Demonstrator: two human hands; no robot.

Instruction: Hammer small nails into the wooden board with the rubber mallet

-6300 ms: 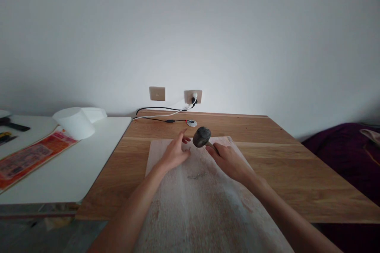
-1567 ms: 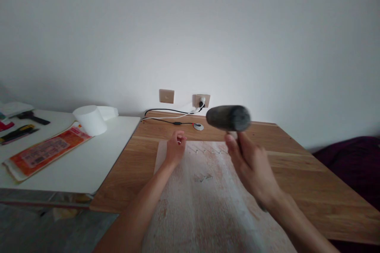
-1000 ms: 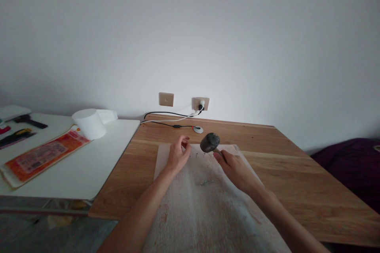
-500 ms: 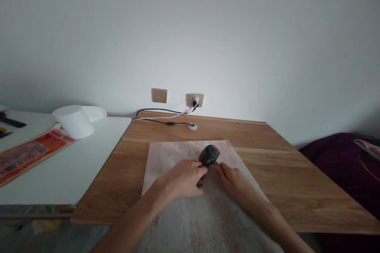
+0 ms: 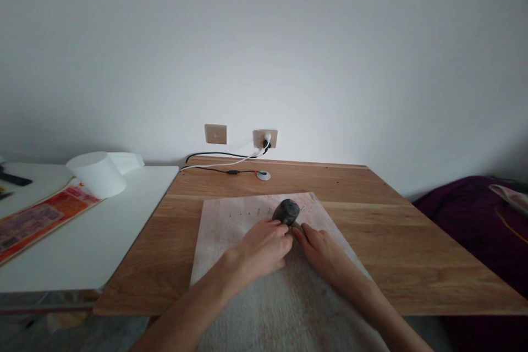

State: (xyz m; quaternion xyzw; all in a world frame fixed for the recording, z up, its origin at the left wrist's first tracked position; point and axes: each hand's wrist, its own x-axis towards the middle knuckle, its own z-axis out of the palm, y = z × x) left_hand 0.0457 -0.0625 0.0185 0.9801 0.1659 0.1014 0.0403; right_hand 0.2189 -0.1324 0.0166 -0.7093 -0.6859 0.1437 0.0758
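Note:
A mallet with a dark, rounded head is over a pale, worn board. My right hand is closed round its short visible handle, just right of the head. Right beside the head, at its near left, my left hand is closed with its fingers curled in; what they hold, if anything, is hidden. Several small nails run in a row across the far part of the board, left of the mallet head, and some more small marks show to its right.
The board lies on a wooden table against a wall. Cables run from a wall socket along the table's back. On a white table at left are a white roll and an orange printed strip. Purple cloth lies at right.
My left hand's fingers have curled in more tightly, and the hand has moved slightly nearer my right hand. The mallet stays in my right hand. The whole view has shifted a little.

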